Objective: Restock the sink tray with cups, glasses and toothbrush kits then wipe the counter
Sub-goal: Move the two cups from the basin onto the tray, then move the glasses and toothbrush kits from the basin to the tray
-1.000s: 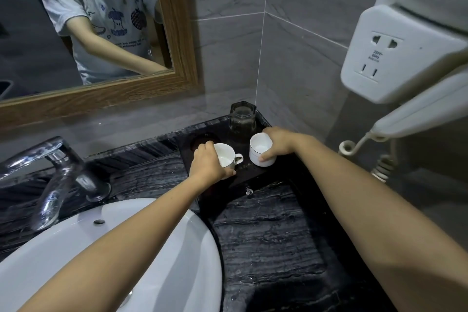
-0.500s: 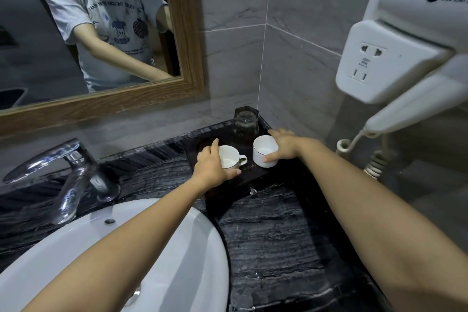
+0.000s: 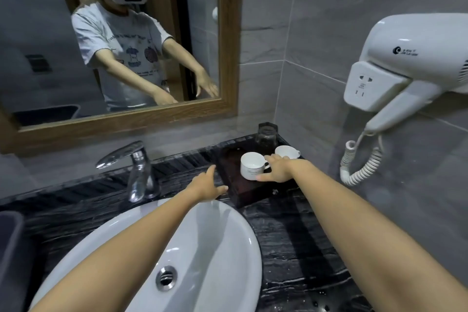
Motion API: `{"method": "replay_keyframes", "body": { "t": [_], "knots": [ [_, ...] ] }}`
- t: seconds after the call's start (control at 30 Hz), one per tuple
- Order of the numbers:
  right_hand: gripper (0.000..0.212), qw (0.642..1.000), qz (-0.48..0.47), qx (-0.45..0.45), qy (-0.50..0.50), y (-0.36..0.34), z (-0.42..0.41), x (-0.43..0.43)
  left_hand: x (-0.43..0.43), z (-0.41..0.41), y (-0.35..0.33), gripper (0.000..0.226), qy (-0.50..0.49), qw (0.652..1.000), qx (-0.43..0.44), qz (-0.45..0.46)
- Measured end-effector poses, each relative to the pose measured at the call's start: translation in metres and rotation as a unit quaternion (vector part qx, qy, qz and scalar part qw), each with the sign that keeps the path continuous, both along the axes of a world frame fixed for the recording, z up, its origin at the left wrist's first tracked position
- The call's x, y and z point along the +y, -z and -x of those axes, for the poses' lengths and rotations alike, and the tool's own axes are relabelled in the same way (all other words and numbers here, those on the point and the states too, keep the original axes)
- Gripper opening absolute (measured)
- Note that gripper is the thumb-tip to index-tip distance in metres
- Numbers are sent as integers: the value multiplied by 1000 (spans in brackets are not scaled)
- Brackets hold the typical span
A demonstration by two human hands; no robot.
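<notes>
Both hands now off cups: left hand (image 3: 206, 185) open beside tray (image 3: 236, 186), right hand (image 3: 277, 170) spread, touching near cup (image 3: 252, 166); far cup (image 3: 286, 152) and glass (image 3: 266, 134) on tray, frame centre-right; cups placed, kits next

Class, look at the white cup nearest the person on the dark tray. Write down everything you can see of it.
The near white cup looks like glazed ceramic, with a round open mouth, an empty pale inside and faint printed lettering on its side. It stands upright on the dark tray, its handle pointing right. The right hand is at that handle side, thumb stretched along the base. The left hand is clear of it. A second cup stands behind.
</notes>
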State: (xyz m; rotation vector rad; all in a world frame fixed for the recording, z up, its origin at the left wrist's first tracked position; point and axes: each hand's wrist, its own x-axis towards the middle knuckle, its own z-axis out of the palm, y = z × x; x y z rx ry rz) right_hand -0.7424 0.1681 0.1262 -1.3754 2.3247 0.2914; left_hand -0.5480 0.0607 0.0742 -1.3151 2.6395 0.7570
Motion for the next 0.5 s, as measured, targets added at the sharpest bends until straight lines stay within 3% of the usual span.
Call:
{"method": "replay_keyframes", "body": {
  "t": [0.13, 0.27, 0.4, 0.5],
  "knots": [
    [81, 993, -100, 17, -52, -21, -61, -13, -1, -62, -18, 66, 47, 997, -44, -31],
    [71, 985, -157, -29, -71, -38, -130, -34, -5, -128, -46, 43, 28, 993, -15, -111],
    [64, 977, -185, -59, -93, -46, -205, -61, -10, -202, -73, 40, 15, 997, -21, -71],
    [59, 975, -154, -49, -150, -47, -268, -82, -16, -269, -83, 37, -2, 999, -44, -28]
  ]
}}
